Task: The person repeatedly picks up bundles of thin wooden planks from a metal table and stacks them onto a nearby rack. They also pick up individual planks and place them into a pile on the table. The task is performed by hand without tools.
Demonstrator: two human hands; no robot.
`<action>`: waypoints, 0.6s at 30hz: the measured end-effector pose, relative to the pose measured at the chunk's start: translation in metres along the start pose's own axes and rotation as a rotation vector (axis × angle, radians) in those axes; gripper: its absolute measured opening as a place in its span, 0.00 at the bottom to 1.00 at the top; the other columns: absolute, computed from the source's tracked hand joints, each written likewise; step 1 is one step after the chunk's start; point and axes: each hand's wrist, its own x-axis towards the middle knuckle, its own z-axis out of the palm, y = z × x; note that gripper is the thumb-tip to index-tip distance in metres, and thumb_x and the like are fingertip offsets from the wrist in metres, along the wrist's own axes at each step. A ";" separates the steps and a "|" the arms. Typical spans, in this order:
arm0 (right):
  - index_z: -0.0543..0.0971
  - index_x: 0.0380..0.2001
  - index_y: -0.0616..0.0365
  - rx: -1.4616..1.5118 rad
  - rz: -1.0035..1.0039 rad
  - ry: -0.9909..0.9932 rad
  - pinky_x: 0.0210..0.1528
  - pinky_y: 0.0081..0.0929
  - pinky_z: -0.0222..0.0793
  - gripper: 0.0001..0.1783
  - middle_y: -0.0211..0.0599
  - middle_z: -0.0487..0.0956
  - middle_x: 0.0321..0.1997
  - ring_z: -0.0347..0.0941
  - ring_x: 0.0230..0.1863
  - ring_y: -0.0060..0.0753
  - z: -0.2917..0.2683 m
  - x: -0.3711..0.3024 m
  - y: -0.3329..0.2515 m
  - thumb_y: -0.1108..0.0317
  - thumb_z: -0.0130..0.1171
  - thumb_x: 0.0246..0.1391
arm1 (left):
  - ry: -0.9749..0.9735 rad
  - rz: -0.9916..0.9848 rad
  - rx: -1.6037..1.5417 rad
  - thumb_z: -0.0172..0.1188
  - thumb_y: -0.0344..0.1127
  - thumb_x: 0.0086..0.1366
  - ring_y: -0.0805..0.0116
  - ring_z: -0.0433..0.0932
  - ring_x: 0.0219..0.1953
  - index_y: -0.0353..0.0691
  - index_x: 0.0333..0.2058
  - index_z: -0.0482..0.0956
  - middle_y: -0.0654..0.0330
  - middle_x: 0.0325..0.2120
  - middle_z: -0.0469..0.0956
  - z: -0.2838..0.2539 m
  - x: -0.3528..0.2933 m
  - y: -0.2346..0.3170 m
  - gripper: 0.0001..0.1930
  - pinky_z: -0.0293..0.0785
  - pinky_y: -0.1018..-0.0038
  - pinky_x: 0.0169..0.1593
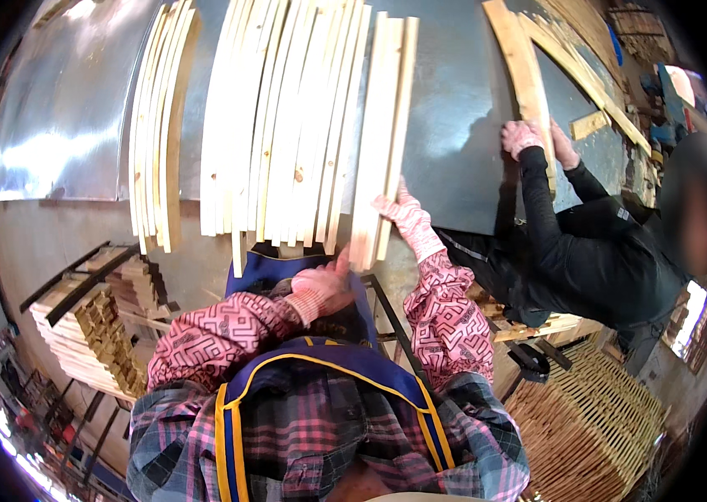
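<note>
A small group of long, pale wooden boards (377,142) lies lengthwise on the metal-topped table, its near end jutting past the edge toward me. My right hand (406,219), in a pinkish glove, grips the right side of these boards near that end, thumb over the top. My left hand (320,287), also gloved, is just below the table edge, its fingertips at the left of the board end; the fingers are blurred and partly hidden. Directly left is a wider row of similar boards (286,134), with one piece sticking out farther toward me.
Farther left on the metal table (61,125) is another narrow board bundle (157,134). At right, a co-worker in black (596,259) holds a wide plank (525,67). Stacked wood stands at lower left (86,343) and lower right (588,410).
</note>
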 end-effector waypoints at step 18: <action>0.62 0.70 0.52 -0.517 -0.073 0.204 0.70 0.39 0.59 0.48 0.53 0.66 0.68 0.60 0.70 0.55 0.082 0.051 -0.016 0.30 0.52 0.57 | 1.194 -0.796 0.005 0.72 0.52 0.55 0.45 0.61 0.68 0.48 0.74 0.38 0.39 0.62 0.66 -0.195 -0.087 -0.264 0.59 0.58 0.56 0.70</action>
